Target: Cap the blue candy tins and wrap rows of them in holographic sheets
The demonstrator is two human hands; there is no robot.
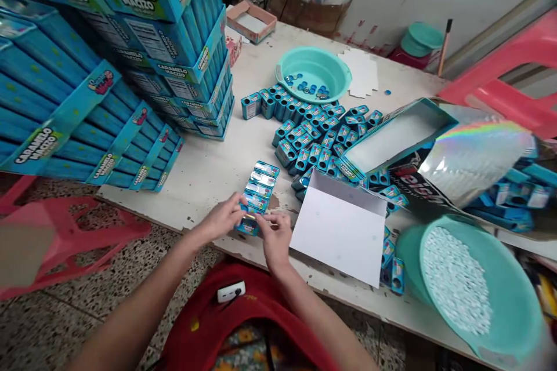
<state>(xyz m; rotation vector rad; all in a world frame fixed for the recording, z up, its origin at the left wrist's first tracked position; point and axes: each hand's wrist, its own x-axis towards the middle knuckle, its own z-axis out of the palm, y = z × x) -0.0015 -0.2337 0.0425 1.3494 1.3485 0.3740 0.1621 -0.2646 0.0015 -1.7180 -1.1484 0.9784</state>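
Note:
A short row of small blue candy boxes [260, 190] lies on the table in front of me, running away from its front edge. At the near end, my left hand [223, 218] pinches the nearest candy box [248, 226] from its left side. My right hand [277, 235] has thumb and fingers closed at the right side of that same box. The fingers partly cover it. Just right of the hands is a white open carton [342, 229]. Beyond them stand many loose blue boxes [304, 139] with round dark holes in their tops.
Tall stacks of blue display boxes [174, 46] rise at the left. A turquoise basin [315, 61] holds small blue caps. A turquoise tub [509, 301] with white candies stands at the right front. An open blue tray [400, 139] rests on the loose boxes. Red stools [82, 237] flank the table.

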